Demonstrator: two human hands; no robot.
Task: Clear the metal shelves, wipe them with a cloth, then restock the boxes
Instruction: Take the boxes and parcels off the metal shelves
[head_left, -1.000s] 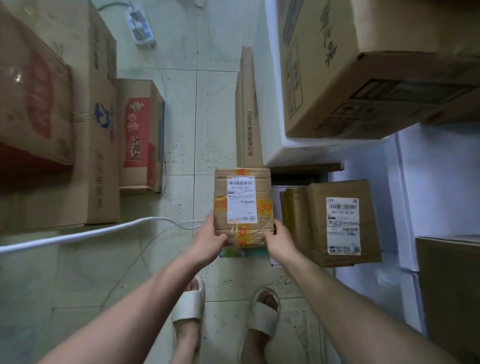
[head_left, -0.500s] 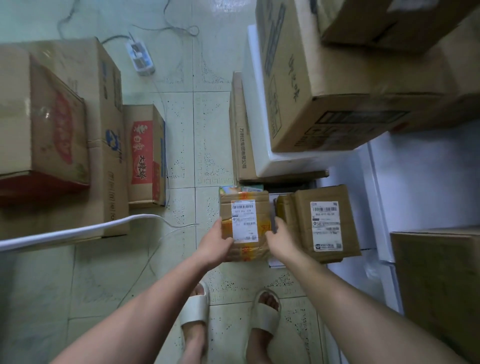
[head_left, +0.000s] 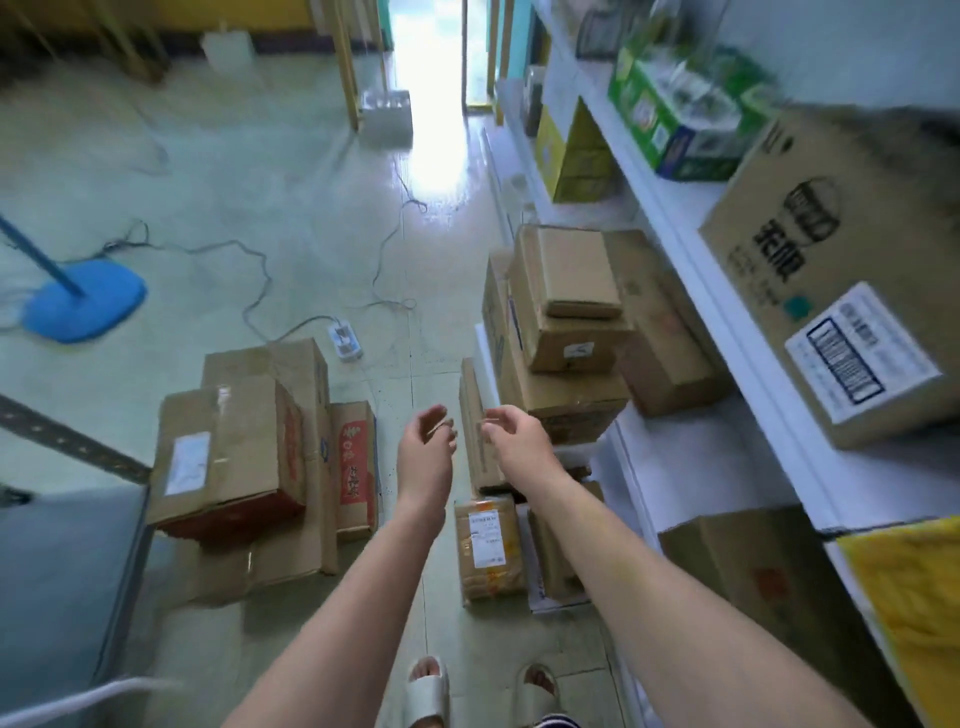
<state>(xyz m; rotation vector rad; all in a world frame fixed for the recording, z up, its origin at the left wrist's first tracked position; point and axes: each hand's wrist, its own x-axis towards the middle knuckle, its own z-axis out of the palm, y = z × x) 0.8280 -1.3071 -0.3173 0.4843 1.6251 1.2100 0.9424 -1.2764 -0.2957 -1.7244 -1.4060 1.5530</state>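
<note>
The white metal shelves (head_left: 748, 358) run along your right side. A big brown box (head_left: 810, 291) sits on one shelf, and a stack of boxes (head_left: 566, 332) sits lower down. A pile of boxes (head_left: 244, 457) is on the floor to your left. The small taped box (head_left: 488, 551) lies on the floor under your arms. Your left hand (head_left: 426, 452) and right hand (head_left: 519, 441) hang above it, each grip loose and empty.

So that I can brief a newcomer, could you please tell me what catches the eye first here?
Two empty hands, left hand and right hand, hover mid-frame with fingers loosely curled. Just below them a labelled parcel lies on the floor beside the white shelves at right, which hold stacked cardboard boxes. Far left sits a blue pad on a pole.
</note>
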